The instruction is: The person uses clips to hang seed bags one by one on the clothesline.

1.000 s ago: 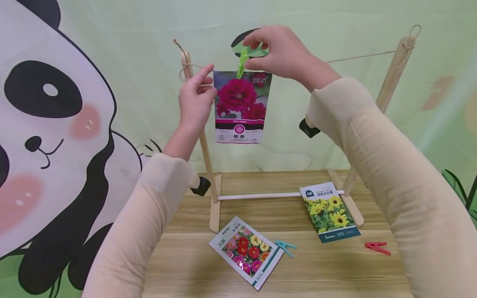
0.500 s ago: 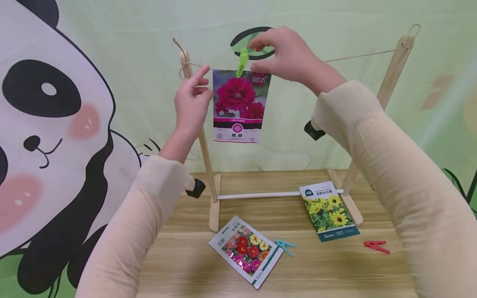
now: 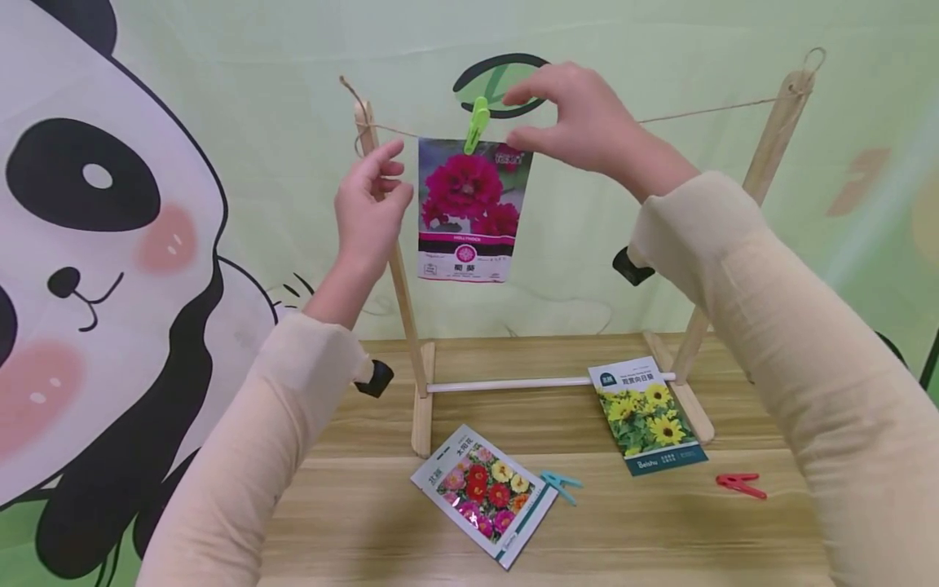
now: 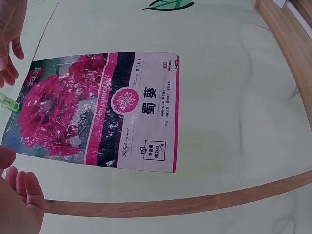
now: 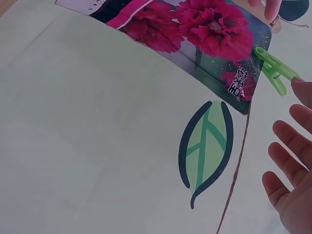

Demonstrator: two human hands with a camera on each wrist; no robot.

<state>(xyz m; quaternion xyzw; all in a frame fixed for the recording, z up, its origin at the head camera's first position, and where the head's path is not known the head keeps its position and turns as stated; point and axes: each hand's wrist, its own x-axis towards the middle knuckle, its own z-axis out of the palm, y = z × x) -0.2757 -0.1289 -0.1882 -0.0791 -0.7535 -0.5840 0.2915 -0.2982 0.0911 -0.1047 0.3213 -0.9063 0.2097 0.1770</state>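
Note:
A hollyhock seed packet [image 3: 465,204] with magenta flowers hangs upright from a twine line [image 3: 707,111]. One bright green clothespin [image 3: 478,125] grips its top edge; the right wrist view shows the clothespin [image 5: 275,70] side-on. My right hand [image 3: 583,122] is just right of the clothespin, thumb and fingers spread apart and holding nothing; a fingertip comes close to the clothespin's handle end in the right wrist view. Left of the packet, my left hand [image 3: 369,208] stands off its edge with loosely bent fingers and nothing in them. The left wrist view shows the packet's front [image 4: 97,109] whole.
Wooden posts [image 3: 778,143] hold the twine, joined below by a white rod [image 3: 506,386]. On the table [image 3: 352,522] lie a seed packet with mixed flowers [image 3: 486,497], a sunflower seed packet [image 3: 649,416] leaning over the rod, a blue clothespin [image 3: 562,486] and a red clothespin [image 3: 741,485].
My right hand has drawn away rightward from the green clothespin, its fingers spreading. My left hand has moved left and slightly down, off the packet's edge. The packet stays hanging.

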